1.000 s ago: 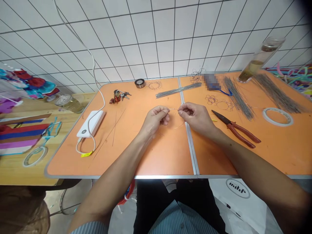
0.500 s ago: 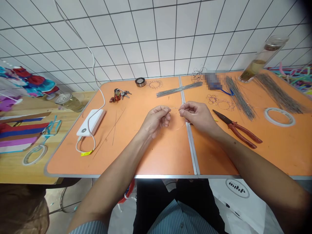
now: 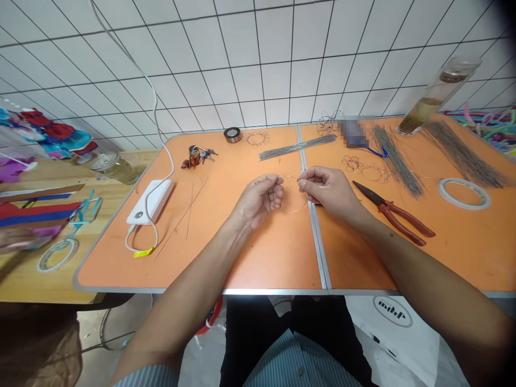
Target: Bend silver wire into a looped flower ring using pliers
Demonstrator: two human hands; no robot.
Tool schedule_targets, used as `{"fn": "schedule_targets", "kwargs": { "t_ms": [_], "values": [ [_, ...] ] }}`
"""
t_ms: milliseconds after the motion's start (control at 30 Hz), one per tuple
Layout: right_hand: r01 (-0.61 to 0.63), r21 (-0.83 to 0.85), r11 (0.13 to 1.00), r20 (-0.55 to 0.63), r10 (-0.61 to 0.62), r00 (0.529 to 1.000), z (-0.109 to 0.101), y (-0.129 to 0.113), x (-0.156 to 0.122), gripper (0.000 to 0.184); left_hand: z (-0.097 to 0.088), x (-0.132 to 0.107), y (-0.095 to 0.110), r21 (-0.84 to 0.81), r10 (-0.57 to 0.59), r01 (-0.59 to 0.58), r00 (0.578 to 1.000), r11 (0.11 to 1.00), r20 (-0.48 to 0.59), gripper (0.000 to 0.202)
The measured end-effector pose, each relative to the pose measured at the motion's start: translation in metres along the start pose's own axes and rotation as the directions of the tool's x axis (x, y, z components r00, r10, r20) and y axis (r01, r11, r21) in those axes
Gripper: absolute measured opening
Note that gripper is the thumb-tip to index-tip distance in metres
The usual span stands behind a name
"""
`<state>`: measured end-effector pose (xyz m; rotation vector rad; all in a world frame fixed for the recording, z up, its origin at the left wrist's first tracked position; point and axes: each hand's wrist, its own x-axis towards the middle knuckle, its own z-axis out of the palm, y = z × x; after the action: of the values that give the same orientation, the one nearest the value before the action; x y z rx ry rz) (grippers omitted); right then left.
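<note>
A thin wire (image 3: pixel 303 207), bent into a rough loop, spans the space between my two hands over the orange table. My left hand (image 3: pixel 260 200) pinches it between thumb and forefinger, with the other fingers curled. On the other side my right hand (image 3: pixel 324 188) grips the wire between thumb and fingertips. Just right of that hand lie red-handled pliers (image 3: pixel 391 210), jaws toward the back left. Behind the hands rests a bundle of straight wires (image 3: pixel 298 147). Wire shaped like a flower (image 3: pixel 352 164) and a wire ring (image 3: pixel 374 173) lie to the right.
Keys (image 3: pixel 199 156), a power bank (image 3: pixel 151 202) with a white cable, and a black tape roll (image 3: pixel 232 135) are on the table's left half. More wire bundles (image 3: pixel 398 161), a white tape roll (image 3: pixel 464 193) and a glass bottle (image 3: pixel 437 97) stand right. A co-worker's blurred hand (image 3: pixel 16 239) shows far left.
My hands keep their pinch on the wire and have barely shifted, the right one slightly to the right. A co-worker's hand has come into view at the far left.
</note>
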<state>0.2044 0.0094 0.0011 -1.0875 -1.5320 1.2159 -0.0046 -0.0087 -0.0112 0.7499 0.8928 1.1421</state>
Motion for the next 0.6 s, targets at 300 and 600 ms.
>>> {"fn": "schedule_targets", "kwargs": {
  "t_ms": [300,600],
  "values": [
    [0.117,-0.107,0.987,-0.044,-0.123,0.991,-0.001,0.007,0.001,0.012,-0.003,0.000,0.000,0.034,0.031,-0.033,0.999,0.999,0.043,0.018],
    [0.385,-0.387,0.838,-0.067,-0.442,0.894,-0.002,0.013,-0.003,0.010,-0.001,-0.004,-0.001,0.127,0.198,-0.206,0.978,0.970,0.071,0.016]
  ]
}}
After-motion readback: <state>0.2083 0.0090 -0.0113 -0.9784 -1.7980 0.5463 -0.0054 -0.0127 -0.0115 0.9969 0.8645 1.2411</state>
